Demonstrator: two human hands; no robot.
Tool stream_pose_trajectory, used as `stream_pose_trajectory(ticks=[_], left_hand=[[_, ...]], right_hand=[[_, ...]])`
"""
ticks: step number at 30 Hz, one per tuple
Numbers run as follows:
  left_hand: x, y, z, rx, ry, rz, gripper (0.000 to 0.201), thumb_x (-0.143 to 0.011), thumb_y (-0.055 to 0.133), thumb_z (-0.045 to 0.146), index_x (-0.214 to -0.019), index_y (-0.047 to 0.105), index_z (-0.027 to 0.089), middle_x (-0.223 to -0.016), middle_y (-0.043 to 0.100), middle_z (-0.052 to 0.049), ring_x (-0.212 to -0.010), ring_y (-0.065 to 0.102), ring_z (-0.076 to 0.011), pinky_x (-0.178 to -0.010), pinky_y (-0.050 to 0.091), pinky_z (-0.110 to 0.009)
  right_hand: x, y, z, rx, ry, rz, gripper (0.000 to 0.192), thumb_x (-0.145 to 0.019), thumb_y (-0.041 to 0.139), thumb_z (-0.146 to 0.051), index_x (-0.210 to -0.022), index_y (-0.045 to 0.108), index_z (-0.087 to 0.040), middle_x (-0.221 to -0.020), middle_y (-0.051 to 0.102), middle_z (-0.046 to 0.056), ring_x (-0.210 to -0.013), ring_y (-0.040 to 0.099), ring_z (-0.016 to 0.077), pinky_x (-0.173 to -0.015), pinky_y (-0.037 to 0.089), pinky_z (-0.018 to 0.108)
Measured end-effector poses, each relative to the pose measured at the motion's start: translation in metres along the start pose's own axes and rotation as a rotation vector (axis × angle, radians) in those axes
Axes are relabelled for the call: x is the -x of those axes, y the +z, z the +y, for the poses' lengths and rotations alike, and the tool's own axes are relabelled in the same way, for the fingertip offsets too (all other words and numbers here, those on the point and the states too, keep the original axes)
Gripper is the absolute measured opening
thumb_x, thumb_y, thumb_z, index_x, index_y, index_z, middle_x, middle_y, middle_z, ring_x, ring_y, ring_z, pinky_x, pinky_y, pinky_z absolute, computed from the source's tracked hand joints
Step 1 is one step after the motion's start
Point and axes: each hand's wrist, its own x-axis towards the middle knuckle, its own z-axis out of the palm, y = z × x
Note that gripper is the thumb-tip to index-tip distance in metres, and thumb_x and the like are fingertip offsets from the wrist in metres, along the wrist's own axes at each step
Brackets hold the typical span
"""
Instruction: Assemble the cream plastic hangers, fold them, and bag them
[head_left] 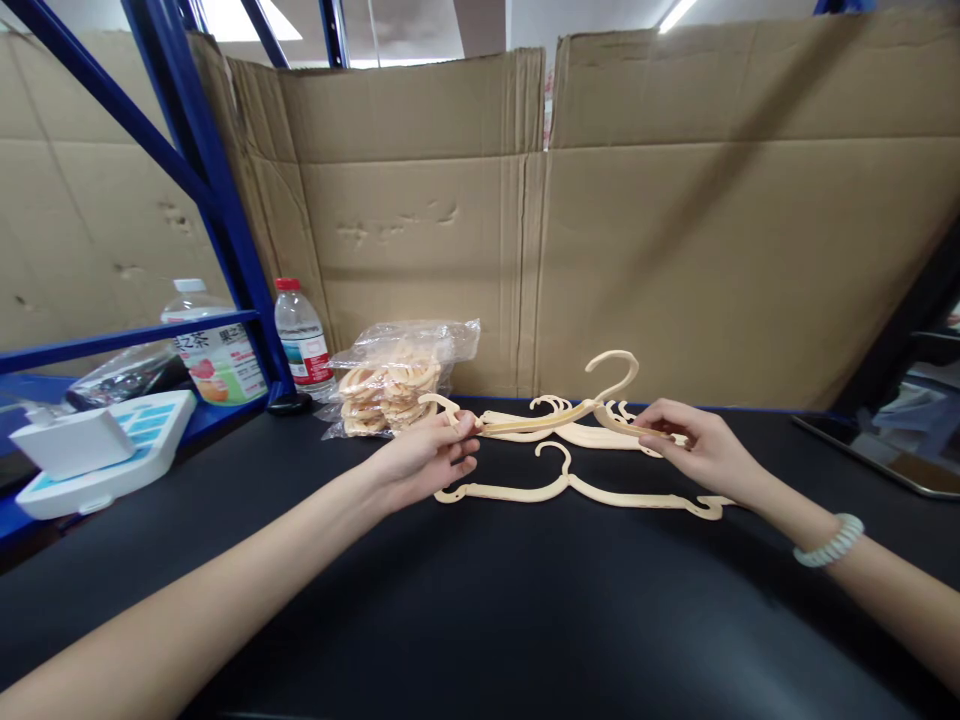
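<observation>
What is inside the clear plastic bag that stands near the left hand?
The clear plastic bag holds a stack of cream-coloured rings, the same colour as the hangers. How many rings there are cannot be told, because the front ones cover the rest.

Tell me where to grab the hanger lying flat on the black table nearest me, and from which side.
Grip the flat hanger at its neck, just below the small hook, coming from above. It lies flat on the black table with thin arms spreading both ways, so the middle likely balances best. Both the left hand and right hand already hold another hanger.

Cream hangers (577, 488), black table (480, 600), blue rack (202, 170), brown cardboard (675, 230)
</observation>
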Motion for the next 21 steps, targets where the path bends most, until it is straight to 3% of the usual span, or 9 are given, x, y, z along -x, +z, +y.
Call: stream_pose_trajectory(ticks=[4, 10, 21], left_hand=[[0.003, 0.005, -0.002, 0.037, 0.000, -0.031, 0.018, -0.084, 0.058, 0.004, -0.069, 0.052, 0.014, -0.078, 0.059, -0.002, -0.080, 0.066, -0.0144, -0.072, 0.052, -0.024], [0.005, 0.011, -0.005, 0.069, -0.008, 0.012, 0.022, -0.083, 0.054, 0.000, -0.067, 0.049, 0.014, -0.073, 0.060, -0.002, -0.078, 0.069, -0.0152, -0.077, 0.053, -0.025], [0.004, 0.013, -0.012, -0.011, 0.069, 0.161, 0.028, -0.069, 0.048, -0.013, -0.058, 0.047, 0.013, -0.065, 0.057, -0.002, -0.060, 0.063, -0.0102, -0.063, 0.052, -0.019]], right_hand=[[0.000, 0.001, -0.001, -0.003, -0.003, 0.017, 0.019, -0.086, 0.054, -0.040, -0.083, 0.060, -0.022, -0.075, 0.062, 0.004, -0.066, 0.056, 0.0181, -0.059, 0.044, 0.030], [0.000, 0.000, 0.000, 0.014, -0.003, 0.014, 0.020, -0.085, 0.054, -0.040, -0.082, 0.060, -0.021, -0.075, 0.062, 0.004, -0.065, 0.056, 0.0179, -0.059, 0.046, 0.030], [0.002, 0.000, -0.009, 0.019, -0.061, 0.028, 0.015, -0.087, 0.053, -0.035, -0.083, 0.061, -0.022, -0.078, 0.063, 0.005, -0.070, 0.057, 0.0189, -0.062, 0.046, 0.031]])
